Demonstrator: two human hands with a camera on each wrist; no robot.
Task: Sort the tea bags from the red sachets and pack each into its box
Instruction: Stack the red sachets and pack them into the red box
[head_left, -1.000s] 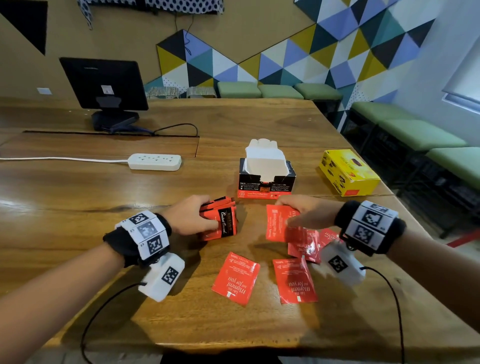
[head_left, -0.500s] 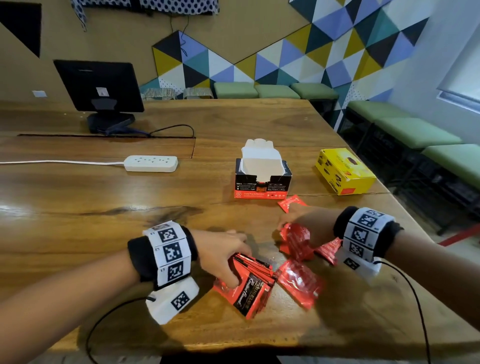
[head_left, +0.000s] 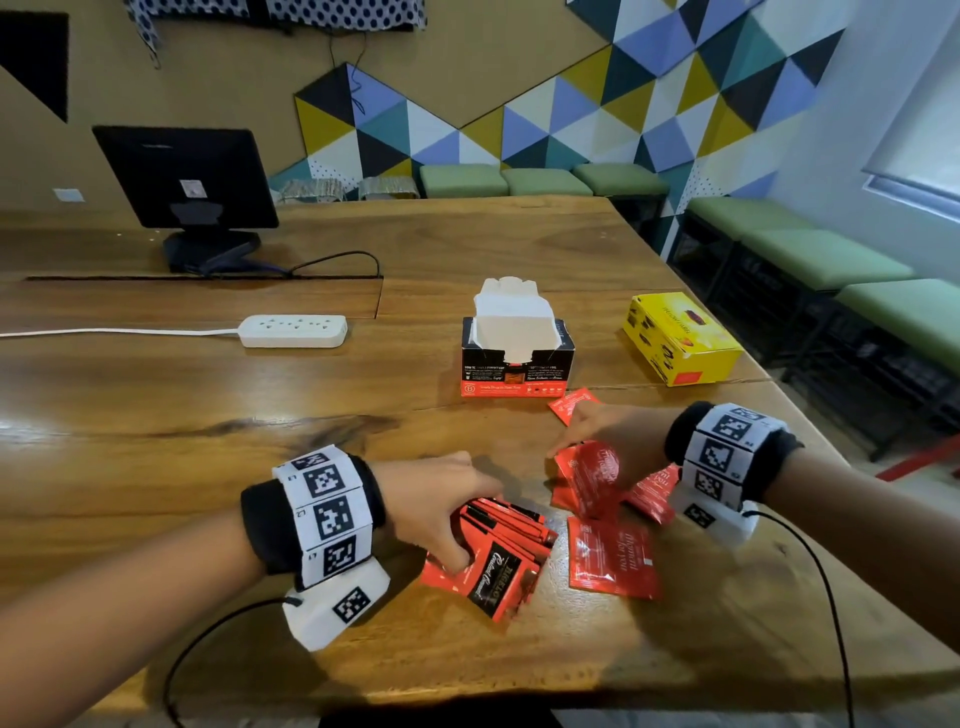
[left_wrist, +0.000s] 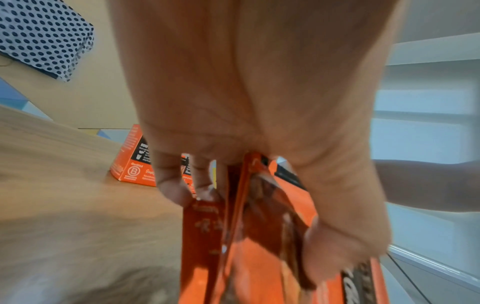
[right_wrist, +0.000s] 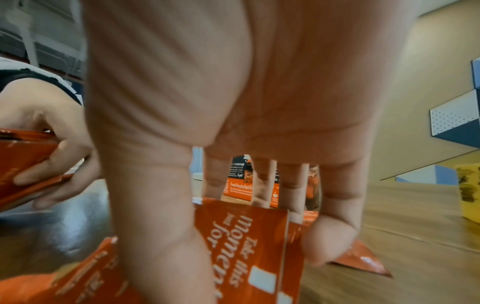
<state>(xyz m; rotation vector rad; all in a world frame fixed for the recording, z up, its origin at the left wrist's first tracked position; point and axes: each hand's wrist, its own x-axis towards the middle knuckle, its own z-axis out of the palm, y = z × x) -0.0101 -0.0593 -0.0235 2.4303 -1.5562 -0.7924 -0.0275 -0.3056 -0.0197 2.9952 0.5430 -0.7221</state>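
My left hand (head_left: 441, 514) grips a stack of red-and-black sachets (head_left: 501, 561) near the table's front edge; in the left wrist view the fingers (left_wrist: 335, 246) curl round that stack (left_wrist: 249, 236). My right hand (head_left: 597, 436) pinches a couple of red sachets (head_left: 589, 480), seen close in the right wrist view (right_wrist: 241, 246). One red sachet (head_left: 610, 558) lies flat beside the stack, another (head_left: 569, 404) lies beyond my right hand. The open black-and-red box (head_left: 517, 364) stands behind them. A shut yellow box (head_left: 680, 338) sits to the right.
A white power strip (head_left: 293, 331) lies at mid-left with its cord running left. A dark monitor (head_left: 187, 182) stands at the back left. The wooden table (head_left: 156, 467) ends just right of the yellow box, with green benches (head_left: 810, 254) beyond.
My left hand carried its stack from mid-table toward the front edge. My right hand gathered loose red sachets and lifted them off the table; one sachet now lies exposed beyond it.
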